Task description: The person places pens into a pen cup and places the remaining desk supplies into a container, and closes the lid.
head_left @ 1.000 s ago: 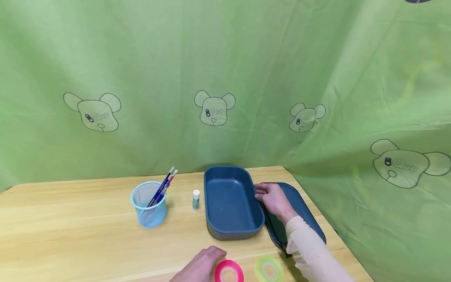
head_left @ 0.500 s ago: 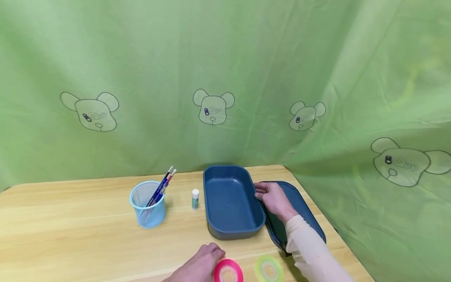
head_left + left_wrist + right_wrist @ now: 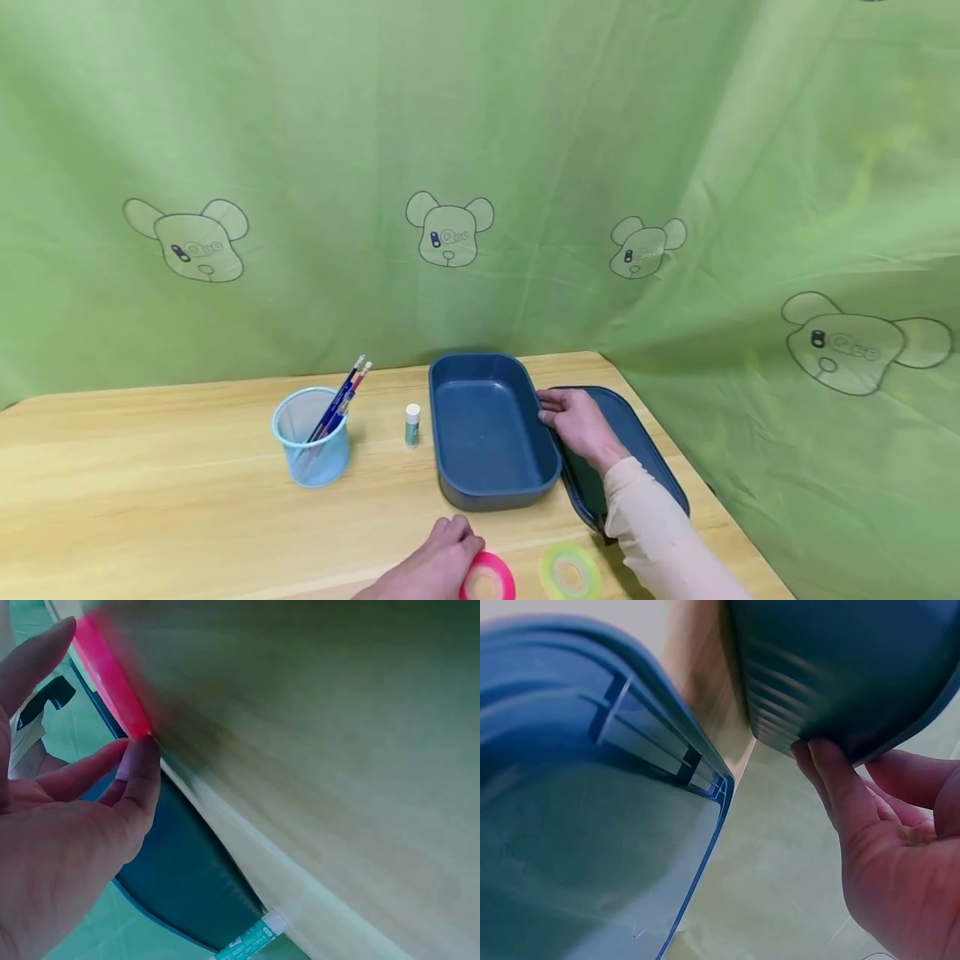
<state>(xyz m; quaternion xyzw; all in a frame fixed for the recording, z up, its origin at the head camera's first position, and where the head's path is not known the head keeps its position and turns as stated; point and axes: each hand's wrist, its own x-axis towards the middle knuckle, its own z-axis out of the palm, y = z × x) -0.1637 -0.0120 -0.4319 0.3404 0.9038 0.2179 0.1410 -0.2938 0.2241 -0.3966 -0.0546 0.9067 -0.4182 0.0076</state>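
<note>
My left hand is at the table's front, pinching a pink roll of tape by its edges. In the left wrist view the thumb is at one end of the pink tape and the fingertips are at the other. A yellow-green roll of tape lies just right of it. My right hand reaches over a dark blue lid to the right side of a deep blue box. Its fingers touch the box's ribbed outer wall near the rim, fairly straight.
Left of the box stands a small glue stick with a white cap. Farther left is a light blue mesh pen cup holding several pencils. A green curtain hangs behind the wooden table and along its right side.
My left hand has closed its fingers on the pink tape, which it was beside before. The right hand stays at the box. The whole view has shifted slightly.
</note>
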